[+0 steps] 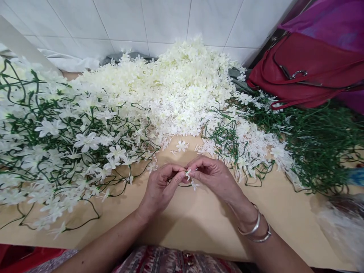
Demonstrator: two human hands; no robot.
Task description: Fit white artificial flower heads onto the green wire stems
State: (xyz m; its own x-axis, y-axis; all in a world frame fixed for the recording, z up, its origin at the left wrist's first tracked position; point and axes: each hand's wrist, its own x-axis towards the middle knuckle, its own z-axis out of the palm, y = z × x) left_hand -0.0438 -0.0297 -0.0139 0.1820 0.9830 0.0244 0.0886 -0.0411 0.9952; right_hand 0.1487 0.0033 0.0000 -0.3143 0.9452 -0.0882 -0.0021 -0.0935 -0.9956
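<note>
Close together over the table, my left hand [162, 185] and my right hand [216, 176] both have fingers closed in a pinch. Between the fingertips is a small white artificial flower [188, 174], seen partly. My left hand grips its thin green stem, a bit of which curves below the fingers. The thumb and forefinger of my right hand press on the white petals. Another white piece [194, 185] hangs just under them. Beyond my hands, a single loose white blossom [181, 145] lies on the tabletop.
A large heap of white blossoms [187, 83] runs along the tiled wall [167, 19]. Stemmed white flowers [87, 142] are piled at left. Green stems [324, 140] lie at right, below a red handbag [309, 68]. Clear plastic [341, 223] rests on the beige table [199, 223].
</note>
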